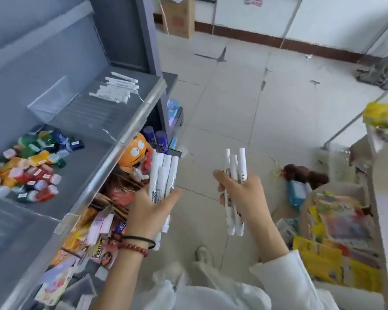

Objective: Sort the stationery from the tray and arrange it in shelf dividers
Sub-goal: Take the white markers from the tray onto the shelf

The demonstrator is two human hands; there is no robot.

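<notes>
My left hand (147,211) grips a bundle of several white markers (164,173), upright, beside the front rail of the grey shelf (121,139). My right hand (244,195) grips a second bundle of white markers (236,166) over the tiled floor. At the shelf's far end lies a row of several white markers (114,88) next to a clear divider (54,95). A pile of small coloured erasers or sharpeners (29,162) fills the compartment nearer to me. The tray (307,193) with mixed stationery packs stands at the lower right.
Below the shelf, a lower level holds an orange plush toy (133,153), purple tubes (155,139) and assorted packets. A cardboard box (177,16) stands by the far wall. A metal rack (385,63) is at the right. My shoe (203,253) is on the floor tiles.
</notes>
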